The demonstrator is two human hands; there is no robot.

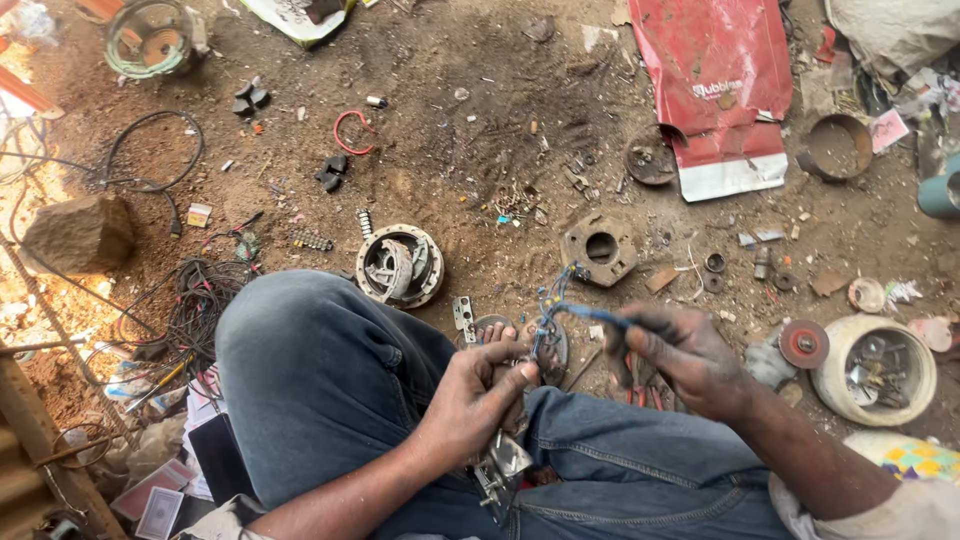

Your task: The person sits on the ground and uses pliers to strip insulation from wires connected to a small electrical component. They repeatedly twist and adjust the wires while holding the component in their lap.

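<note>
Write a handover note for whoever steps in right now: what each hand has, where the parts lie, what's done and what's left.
Left hand: closed around a small metal electrical part with a bracket, over the lap.
Right hand: fingers pinching a thin blue wire that runs from that part's bundle of wires.
Nearby on the dirt: round grey metal housing, rusty flanged plate with a centre hole, white tub of bolts.
Done: the part is out and in hand.
Left: wires remain attached; the housing lies open.
</note>
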